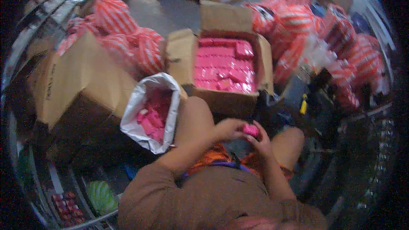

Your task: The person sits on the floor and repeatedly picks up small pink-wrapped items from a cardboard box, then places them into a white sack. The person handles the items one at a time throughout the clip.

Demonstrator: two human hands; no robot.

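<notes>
Between my two hands, above my lap, is a small pink packet (251, 130). My left hand (235, 129) touches its left side, and my right hand (262, 139) has its fingers around the right side. Straight ahead stands an open cardboard box (223, 100) with rows of pink packets (214, 59) in clear wrap, a few lying loose on top. Left of my knee is an open white sack (127, 124), with loose pink pieces (151, 121) inside.
An open cardboard box (92, 67) stands at the left. Red-and-white striped bags are piled at the back left (113, 14) and at the right (294, 19). A yellow-handled item (303, 103) lies right of my knees. A green striped bag (101, 197) is at the lower left.
</notes>
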